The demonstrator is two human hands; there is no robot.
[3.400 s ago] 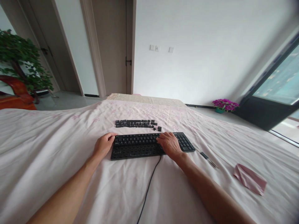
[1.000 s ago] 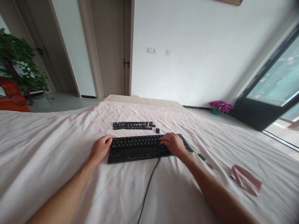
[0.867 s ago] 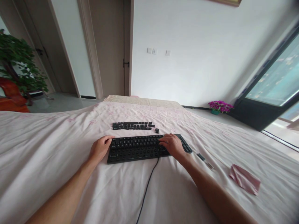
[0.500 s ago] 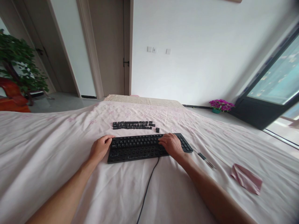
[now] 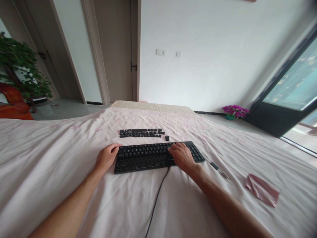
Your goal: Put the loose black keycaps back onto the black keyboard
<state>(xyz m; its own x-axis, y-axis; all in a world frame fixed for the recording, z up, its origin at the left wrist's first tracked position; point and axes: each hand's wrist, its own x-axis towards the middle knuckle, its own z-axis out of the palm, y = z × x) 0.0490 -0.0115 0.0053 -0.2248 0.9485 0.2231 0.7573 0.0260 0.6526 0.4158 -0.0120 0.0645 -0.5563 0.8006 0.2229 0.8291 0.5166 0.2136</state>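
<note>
"What's on the pale pink, flower-printed fabric cover (image 5: 133, 201)?"

"A long black plastic keyboard (image 5: 146, 152), its right-hand keys under the right hand's (image 5: 182, 155) bunched fingers; I can't tell whether they hold anything."

"Which step?"

"Probably work on a key there; the next move seems to call for careful fingertips and a steady board."

"And the pose?"

"Right palm down; left hand (image 5: 106, 157) narrow-fingered at the far left corner, grip unclear. Beyond lie loose black plastic keycaps (image 5: 139, 130), a slim dark-handled metal tool (image 5: 214, 166) and a pink cloth (image 5: 262, 190)."
</note>
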